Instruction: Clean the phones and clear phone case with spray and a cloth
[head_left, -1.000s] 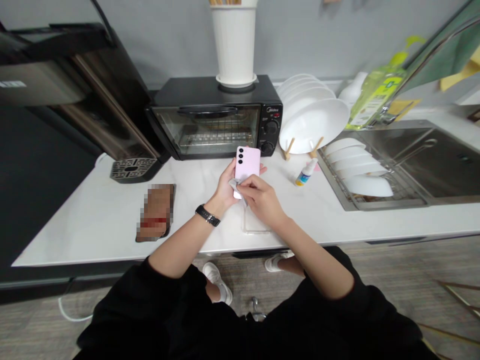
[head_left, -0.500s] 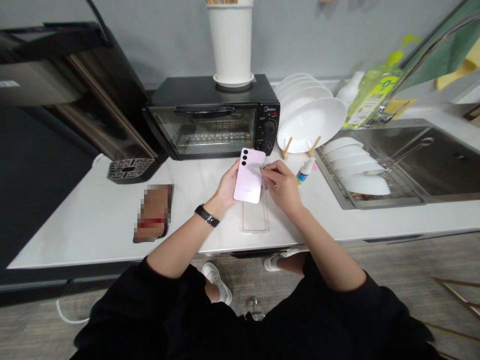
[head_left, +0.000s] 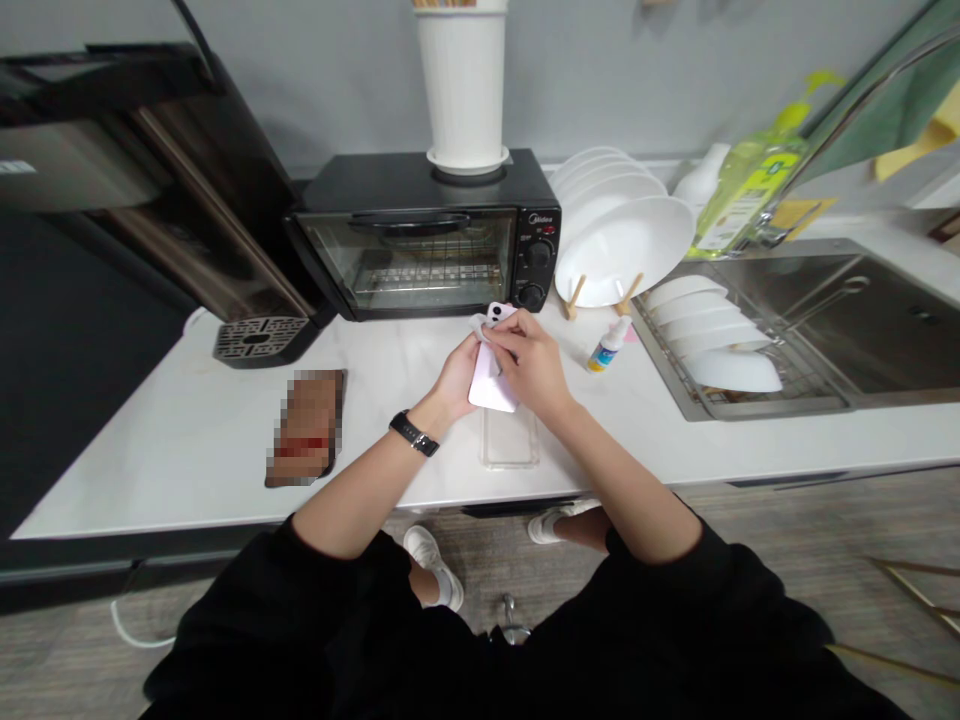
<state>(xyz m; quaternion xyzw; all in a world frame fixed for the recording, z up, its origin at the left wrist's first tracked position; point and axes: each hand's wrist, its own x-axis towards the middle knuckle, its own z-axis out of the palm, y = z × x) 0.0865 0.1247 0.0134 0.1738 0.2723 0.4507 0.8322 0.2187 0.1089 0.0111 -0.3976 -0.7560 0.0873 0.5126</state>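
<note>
My left hand is closed around the left edge of a pale pink phone, held back up above the white counter. Across the phone's back lies my right hand, its fingers pinching a small light grey cloth at the upper left edge by the camera lenses. The fingers cover the middle of the phone and one of the lenses. Below the phone, a clear phone case lies flat on the counter. A small spray bottle with a blue label stands to the right of my right hand.
Behind my hands stands a black toaster oven with a white pot on top. White plates fill a rack beside it. Bowls sit by the sink. A blurred-out flat object lies left, near a dispenser.
My right hand has slid left across the phone's back, carrying the cloth from the right edge to the upper left edge. My left hand holds the phone in nearly the same place.
</note>
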